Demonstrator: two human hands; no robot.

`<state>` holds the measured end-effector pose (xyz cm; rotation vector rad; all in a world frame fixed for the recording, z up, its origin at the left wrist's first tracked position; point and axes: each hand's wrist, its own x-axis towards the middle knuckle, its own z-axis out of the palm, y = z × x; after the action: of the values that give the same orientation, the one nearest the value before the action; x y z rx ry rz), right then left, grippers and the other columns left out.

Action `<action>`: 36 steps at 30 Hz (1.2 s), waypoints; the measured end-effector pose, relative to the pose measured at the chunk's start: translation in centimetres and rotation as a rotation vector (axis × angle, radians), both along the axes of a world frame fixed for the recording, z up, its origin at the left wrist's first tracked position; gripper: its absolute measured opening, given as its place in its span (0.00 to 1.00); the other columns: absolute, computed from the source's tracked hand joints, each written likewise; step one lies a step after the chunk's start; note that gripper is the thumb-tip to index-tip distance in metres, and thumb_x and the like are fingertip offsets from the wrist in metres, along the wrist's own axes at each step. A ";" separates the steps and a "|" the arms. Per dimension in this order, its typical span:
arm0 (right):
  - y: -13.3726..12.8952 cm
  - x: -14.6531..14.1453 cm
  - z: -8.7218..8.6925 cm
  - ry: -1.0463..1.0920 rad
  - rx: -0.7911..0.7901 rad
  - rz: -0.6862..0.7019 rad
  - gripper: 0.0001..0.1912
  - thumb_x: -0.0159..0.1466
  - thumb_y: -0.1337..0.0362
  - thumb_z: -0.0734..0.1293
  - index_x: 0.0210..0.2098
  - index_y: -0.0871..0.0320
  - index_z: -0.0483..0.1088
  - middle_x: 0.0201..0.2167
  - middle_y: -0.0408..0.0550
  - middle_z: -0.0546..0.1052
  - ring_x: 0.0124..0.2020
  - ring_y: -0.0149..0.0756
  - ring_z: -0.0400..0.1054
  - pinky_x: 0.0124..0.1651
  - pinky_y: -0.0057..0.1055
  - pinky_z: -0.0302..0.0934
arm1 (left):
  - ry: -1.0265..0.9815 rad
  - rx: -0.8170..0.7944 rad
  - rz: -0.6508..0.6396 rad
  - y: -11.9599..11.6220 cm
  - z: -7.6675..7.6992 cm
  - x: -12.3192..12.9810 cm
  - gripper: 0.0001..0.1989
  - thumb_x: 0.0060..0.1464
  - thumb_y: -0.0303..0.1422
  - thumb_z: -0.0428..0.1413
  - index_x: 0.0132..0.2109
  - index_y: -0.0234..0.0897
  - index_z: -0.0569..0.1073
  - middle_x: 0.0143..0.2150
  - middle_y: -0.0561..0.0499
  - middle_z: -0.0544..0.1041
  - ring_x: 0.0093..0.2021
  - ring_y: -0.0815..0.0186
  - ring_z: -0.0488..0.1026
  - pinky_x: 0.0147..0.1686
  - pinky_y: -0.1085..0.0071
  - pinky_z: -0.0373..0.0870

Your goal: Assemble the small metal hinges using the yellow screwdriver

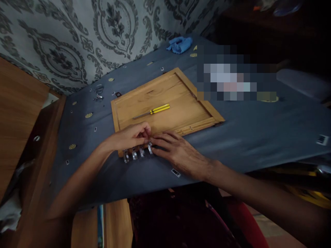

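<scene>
A wooden framed panel (165, 103) lies on the blue-grey cloth, its near edge lined with several shiny metal hooks (134, 154). At the rightmost metal hook (150, 148) both hands meet. My left hand (131, 135) is closed in a pinch just above it; whatever sits between those fingertips is too small to make out. From the right, my right hand (178, 151) rests over the frame's edge, its fingertips against that hook, holding it at the wood. A screwdriver with a yellow handle (160, 109) lies on the panel beyond my hands.
The cloth-covered table (90, 165) reaches a patterned wall (116, 27). A crumpled blue cloth (179, 44) lies at the back. Small metal pieces (98, 98) in what looks like clear plastic lie left of the panel. A blurred-out patch hides the back right. Wooden furniture (23, 120) borders the left.
</scene>
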<state>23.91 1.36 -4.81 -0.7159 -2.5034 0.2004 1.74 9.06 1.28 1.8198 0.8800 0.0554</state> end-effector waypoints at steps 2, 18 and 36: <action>0.0 0.0 -0.1 -0.003 0.016 -0.009 0.17 0.64 0.74 0.67 0.52 0.60 0.75 0.58 0.56 0.77 0.60 0.49 0.67 0.62 0.51 0.63 | 0.006 -0.002 0.000 0.0 0.1 0.0 0.07 0.59 0.30 0.56 0.44 0.38 0.66 0.35 0.54 0.73 0.36 0.68 0.73 0.35 0.71 0.71; 0.1 -0.1 -0.3 -0.023 0.053 -0.013 0.15 0.66 0.72 0.67 0.52 0.60 0.75 0.59 0.56 0.77 0.59 0.49 0.68 0.62 0.49 0.63 | 0.052 -0.036 -0.013 0.1 0.4 0.2 0.09 0.58 0.31 0.56 0.45 0.39 0.64 0.32 0.56 0.72 0.32 0.69 0.70 0.31 0.73 0.67; 0.1 -0.1 -0.4 -0.024 0.068 -0.017 0.15 0.66 0.72 0.68 0.52 0.61 0.75 0.59 0.55 0.77 0.59 0.49 0.69 0.61 0.49 0.64 | 0.069 -0.065 0.033 0.0 1.0 0.6 0.09 0.57 0.31 0.56 0.44 0.39 0.64 0.31 0.57 0.71 0.30 0.70 0.70 0.29 0.75 0.66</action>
<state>23.80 1.45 -5.25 -0.7160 -2.5134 0.1007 2.33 9.04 2.25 1.7557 0.9500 -0.0153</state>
